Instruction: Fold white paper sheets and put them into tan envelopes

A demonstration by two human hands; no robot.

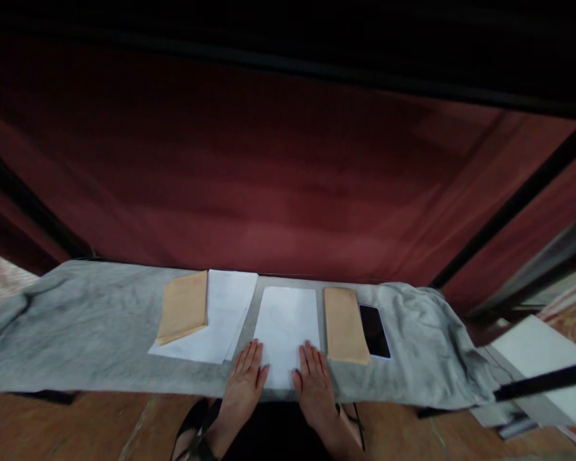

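A white sheet of paper (290,314) lies upright in front of me on a grey cloth. My left hand (244,381) rests flat at its lower left edge, fingers stretched out. On the lower right edge lies my right hand (313,383), also flat with its fingers extended. Neither hand grips anything. To the left, brown envelopes (184,304) partly cover more white sheets (228,314). Right of the middle sheet is a stack of brown envelopes (345,326), with a dark-screened phone (375,331) beside it.
The grey cloth (100,326) covers a long narrow table. A dark red panel (288,192) with black frame bars rises behind it. At the far right, a white board-like object (544,352) stands near a black bar. Brown floor tiles (120,422) show below.
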